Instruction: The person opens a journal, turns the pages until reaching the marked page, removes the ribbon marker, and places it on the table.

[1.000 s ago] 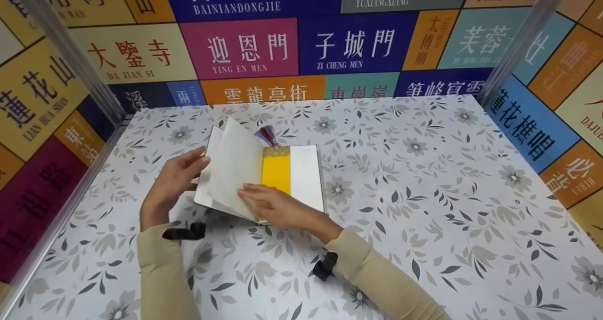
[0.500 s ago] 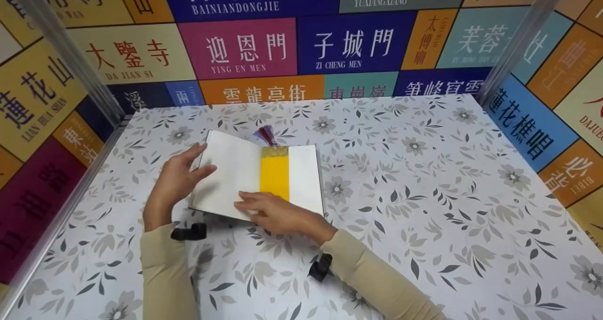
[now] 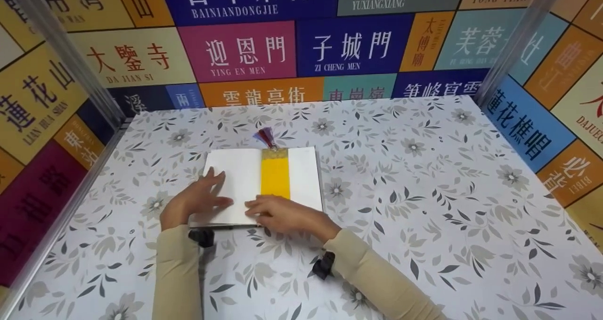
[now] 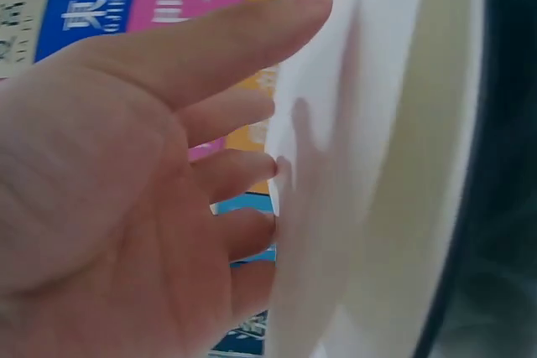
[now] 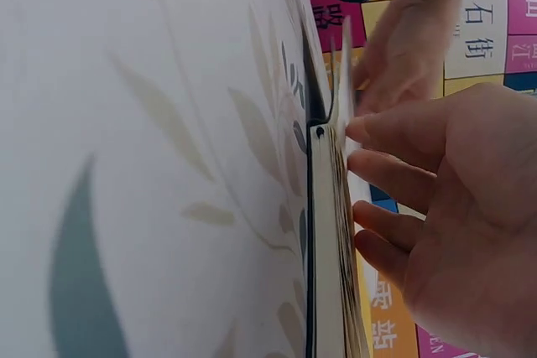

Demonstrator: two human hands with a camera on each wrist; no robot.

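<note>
A book (image 3: pixel 233 169) lies spread out on the patterned tabletop, its pages blank white. Along its right page, beside the fold, runs a yellow bookmark (image 3: pixel 275 176) with a gold band and a purple-red tassel (image 3: pixel 266 137) past the top edge. My left hand (image 3: pixel 198 200) touches the left page with fingers extended; the left wrist view shows its fingertips against the paper. Near the lower fold, my right hand (image 3: pixel 289 216) rests on the pages and covers the bookmark's lower end. In the right wrist view, its fingertips (image 5: pixel 361 165) meet the page surface above the page block.
White tabletop (image 3: pixel 424 225) with grey leaves and flowers surrounds the book. Upright panels (image 3: pixel 238 51) with coloured blocks and lettering stand along the back and both sides. A black strap mount (image 3: pixel 323 265) sits on each wrist.
The raised left-hand pages have come down flat, and the left cover has lowered. My left hand has moved right and down onto the page. The right hand has stayed near the fold.
</note>
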